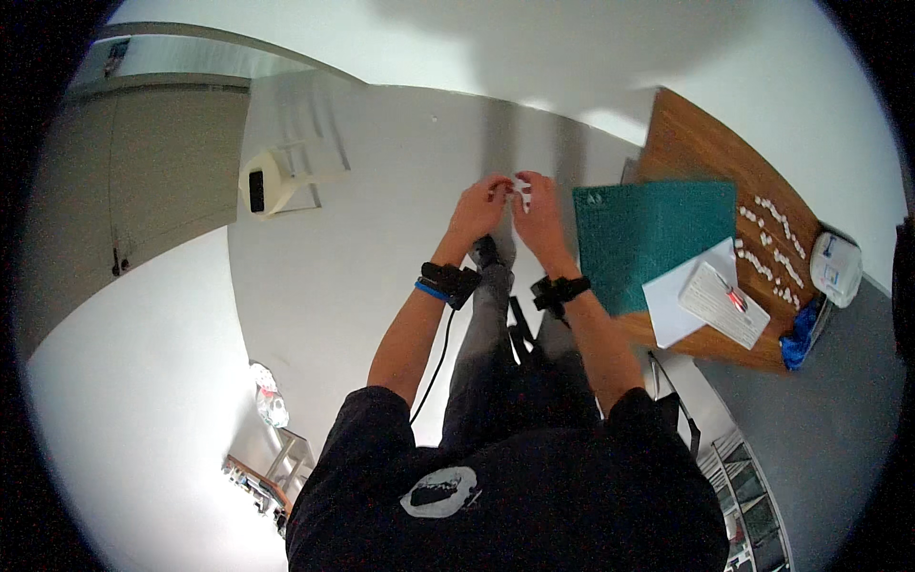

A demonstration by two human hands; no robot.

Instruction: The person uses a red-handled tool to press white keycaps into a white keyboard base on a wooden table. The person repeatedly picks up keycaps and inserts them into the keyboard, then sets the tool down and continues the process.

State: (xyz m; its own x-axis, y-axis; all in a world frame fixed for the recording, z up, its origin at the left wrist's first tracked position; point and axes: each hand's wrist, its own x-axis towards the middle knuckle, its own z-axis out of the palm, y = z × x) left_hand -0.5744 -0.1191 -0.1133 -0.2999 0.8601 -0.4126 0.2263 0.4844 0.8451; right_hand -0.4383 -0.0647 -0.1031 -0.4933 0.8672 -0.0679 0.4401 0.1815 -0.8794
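Observation:
My left hand [478,205] and my right hand [538,205] are held out in front of me over the grey floor, fingertips almost meeting. The fingers of both are curled inward as in a pinch. A small whitish patch shows between them, too small and blurred to name. Each wrist wears a black strapped device, and a blue band [432,291] circles the left one. To the right of my right hand lies a green cutting mat [658,234] on a brown wooden table [701,143].
White paper [665,305] and a pale flat rectangular piece [715,310] with a red-and-white tool [735,300] overlap the mat. Rows of small white pieces [762,253] lie beyond, beside a white package [837,267]. A cream stool [272,181] holding a dark phone-like object stands far left.

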